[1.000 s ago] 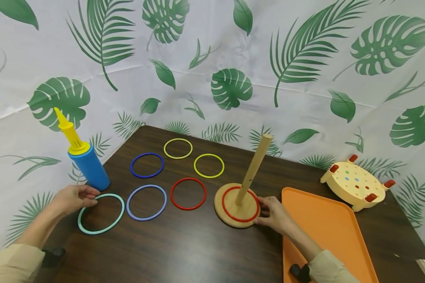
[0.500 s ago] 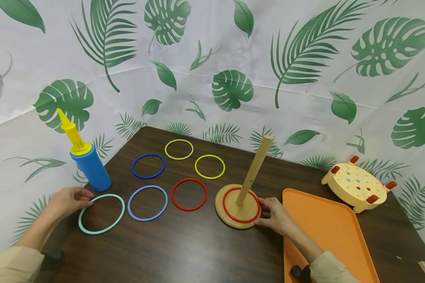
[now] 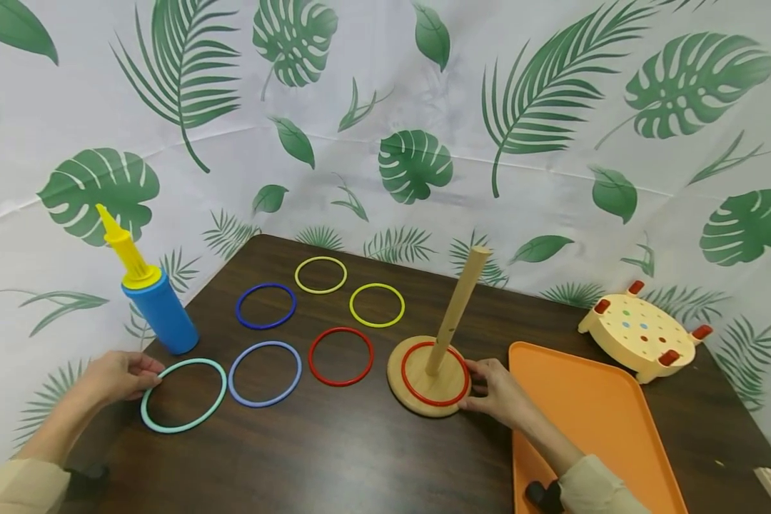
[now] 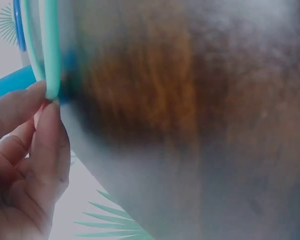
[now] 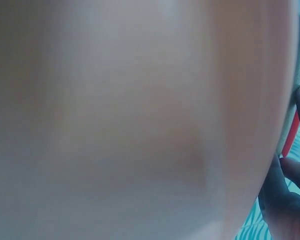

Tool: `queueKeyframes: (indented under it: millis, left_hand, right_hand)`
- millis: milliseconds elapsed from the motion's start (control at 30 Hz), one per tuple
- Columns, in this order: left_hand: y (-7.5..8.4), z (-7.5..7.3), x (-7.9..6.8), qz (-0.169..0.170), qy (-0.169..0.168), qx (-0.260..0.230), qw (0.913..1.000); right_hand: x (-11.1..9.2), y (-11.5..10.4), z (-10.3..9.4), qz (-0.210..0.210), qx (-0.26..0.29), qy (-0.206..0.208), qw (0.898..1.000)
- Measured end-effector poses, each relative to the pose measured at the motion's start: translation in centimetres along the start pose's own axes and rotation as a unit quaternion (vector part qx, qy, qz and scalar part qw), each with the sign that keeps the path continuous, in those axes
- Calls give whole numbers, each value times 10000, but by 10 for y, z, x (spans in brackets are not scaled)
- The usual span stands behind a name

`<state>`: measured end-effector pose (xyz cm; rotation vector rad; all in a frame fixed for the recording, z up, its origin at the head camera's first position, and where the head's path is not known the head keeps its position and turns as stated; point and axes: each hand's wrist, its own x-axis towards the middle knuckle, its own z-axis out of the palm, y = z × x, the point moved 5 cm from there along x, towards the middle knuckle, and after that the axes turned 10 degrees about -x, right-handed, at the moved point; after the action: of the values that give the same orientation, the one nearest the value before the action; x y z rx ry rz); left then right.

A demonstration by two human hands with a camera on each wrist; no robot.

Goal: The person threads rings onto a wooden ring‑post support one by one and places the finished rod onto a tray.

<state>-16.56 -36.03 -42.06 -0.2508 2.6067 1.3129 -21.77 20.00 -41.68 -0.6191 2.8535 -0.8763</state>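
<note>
While the right hand (image 3: 501, 392) grips the rim of the base (image 3: 433, 386), thumb and fingers set against its near right edge, the left hand (image 3: 112, 378) pinches the mint ring (image 4: 52, 47) between thumb and fingertip. That ring is at the left of the table (image 3: 373, 457), in front of the pump (image 3: 167, 318) and just beside the light blue ring (image 3: 257, 405); whether its pinched side is off the tabletop I cannot tell. One red ring (image 3: 403, 370) already lies around the foot of the peg (image 3: 458, 307), so the step in hand looks like taking up another ring with the base held steady. A next move onto the peg would call for a firm pinch, a lift high enough to clear the peg's tip, and a level lowering, the base held still throughout.
</note>
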Motion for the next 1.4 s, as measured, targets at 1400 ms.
queueKeyframes:
  millis: [1400]
  left_hand:
    - [246, 89, 15, 1910, -816, -2378, 9489]
  right_hand:
    - [-2, 4, 0, 52, -35, -5, 10000]
